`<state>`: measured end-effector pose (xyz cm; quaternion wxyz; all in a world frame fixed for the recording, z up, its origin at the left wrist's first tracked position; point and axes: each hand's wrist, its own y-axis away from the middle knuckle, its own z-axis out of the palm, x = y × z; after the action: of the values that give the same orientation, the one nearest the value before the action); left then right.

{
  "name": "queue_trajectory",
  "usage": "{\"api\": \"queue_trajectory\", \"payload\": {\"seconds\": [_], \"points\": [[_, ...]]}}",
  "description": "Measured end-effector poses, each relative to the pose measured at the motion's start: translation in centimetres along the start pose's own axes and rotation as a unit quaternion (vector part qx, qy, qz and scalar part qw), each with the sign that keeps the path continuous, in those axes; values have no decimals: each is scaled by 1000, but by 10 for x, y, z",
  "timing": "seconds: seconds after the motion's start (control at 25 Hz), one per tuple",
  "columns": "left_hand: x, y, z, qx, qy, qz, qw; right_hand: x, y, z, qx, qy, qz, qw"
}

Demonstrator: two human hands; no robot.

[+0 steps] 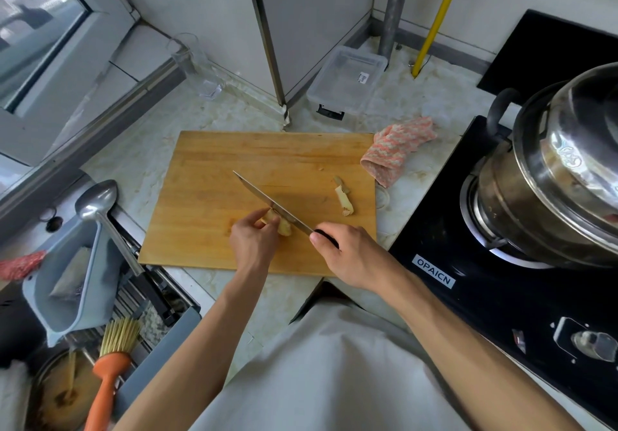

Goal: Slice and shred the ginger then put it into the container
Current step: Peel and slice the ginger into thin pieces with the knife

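Note:
A piece of ginger (284,227) lies on the wooden cutting board (214,196), near its front edge. My left hand (253,241) pinches the ginger's left end with curled fingers. My right hand (347,251) grips the dark handle of a knife (271,204), whose blade lies across the ginger and points to the far left. Two cut ginger pieces (344,198) lie on the board's right side. A clear plastic container (347,81) with a lid stands behind the board, against the wall.
A pink cloth (396,148) lies at the board's right corner. A black stove (501,263) with a steel pot (561,169) is on the right. At left, a sink rack holds a ladle (100,206), a grey tray and an orange brush (110,367). A glass (197,66) stands at the back.

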<state>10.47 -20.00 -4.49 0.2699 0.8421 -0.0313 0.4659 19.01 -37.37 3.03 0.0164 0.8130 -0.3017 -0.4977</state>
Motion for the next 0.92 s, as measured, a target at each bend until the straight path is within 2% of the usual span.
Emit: {"api": "queue_trajectory", "payload": {"seconds": [0.92], "points": [[-3, -6, 2, -1, 26, -13, 1000, -6, 2, -8, -5, 11, -7, 1000]]}}
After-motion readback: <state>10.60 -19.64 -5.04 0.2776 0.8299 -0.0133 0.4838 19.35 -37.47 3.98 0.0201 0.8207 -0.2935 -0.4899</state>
